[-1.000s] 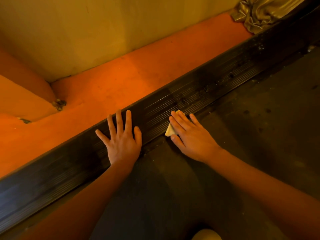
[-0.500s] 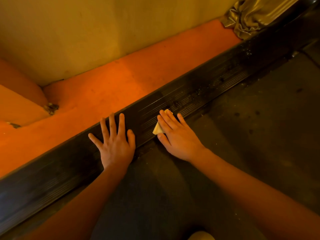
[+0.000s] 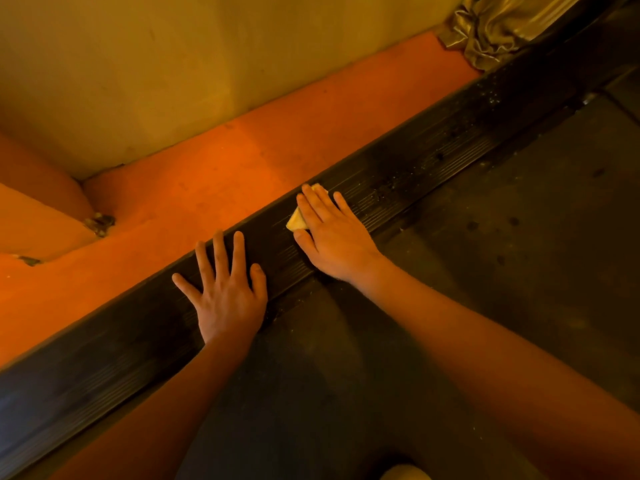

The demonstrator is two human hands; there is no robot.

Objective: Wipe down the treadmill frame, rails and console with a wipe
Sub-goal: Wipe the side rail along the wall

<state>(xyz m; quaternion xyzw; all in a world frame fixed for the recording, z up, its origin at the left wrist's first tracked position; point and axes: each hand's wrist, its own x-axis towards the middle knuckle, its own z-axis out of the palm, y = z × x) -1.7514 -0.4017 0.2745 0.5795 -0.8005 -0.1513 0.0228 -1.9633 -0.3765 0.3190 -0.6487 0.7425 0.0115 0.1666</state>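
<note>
1. Right hand (image 3: 334, 237) has shifted further onto the ribbed side rail (image 3: 433, 161) since a second ago.
2. Left hand (image 3: 227, 296): flat on the rail, fingers spread, holding nothing.
3. Right hand: straight fingers pressing the wipe (image 3: 296, 221) onto the rail, wipe mostly covered.

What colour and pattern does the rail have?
The rail is black with fine lengthwise ridges, best seen in the head view.

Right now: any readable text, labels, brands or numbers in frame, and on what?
None: no text can be read in this view.
The ribbed side rail, the belt, the wipe under the right hand, the wall and the crumpled fabric show no lettering, label or number.
Pale specks on the rail look like dust, not print.
</note>
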